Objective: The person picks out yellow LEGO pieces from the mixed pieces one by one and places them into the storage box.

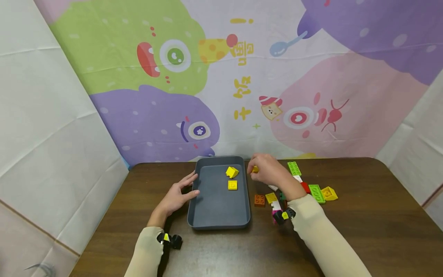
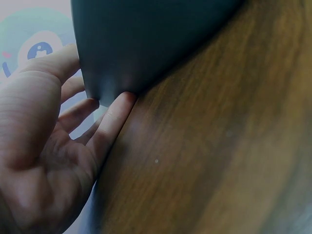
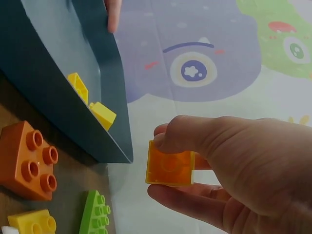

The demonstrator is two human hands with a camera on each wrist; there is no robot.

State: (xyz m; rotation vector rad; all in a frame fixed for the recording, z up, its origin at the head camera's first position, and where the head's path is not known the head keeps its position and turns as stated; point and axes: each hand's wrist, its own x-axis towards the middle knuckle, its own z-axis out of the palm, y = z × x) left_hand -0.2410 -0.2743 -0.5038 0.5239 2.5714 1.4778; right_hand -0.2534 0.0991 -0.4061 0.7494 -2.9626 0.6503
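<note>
A yellow toy brick (image 3: 170, 163) is pinched between the thumb and fingers of my right hand (image 1: 268, 169), with its hollow underside facing the right wrist camera. The hand is raised just beyond the right rim of a dark grey tray (image 1: 211, 207). Inside that tray lie two yellow bricks, one tilted (image 1: 232, 172) and one flatter (image 1: 232, 185). On the opposite side, my left hand (image 1: 176, 196) touches the tray's left wall with extended fingers and thumb. In the left wrist view its fingertips (image 2: 127, 97) rest against the outer wall near the table.
Right of the tray, loose bricks are scattered: orange (image 1: 259, 200), yellow (image 1: 271, 198), light green (image 1: 316, 193), another green (image 1: 294, 168), red (image 1: 305, 187) and a sloped yellow one (image 1: 329, 193). My right forearm partly covers the group. A printed cloth (image 1: 235, 138) hangs behind the wooden table (image 1: 373, 215).
</note>
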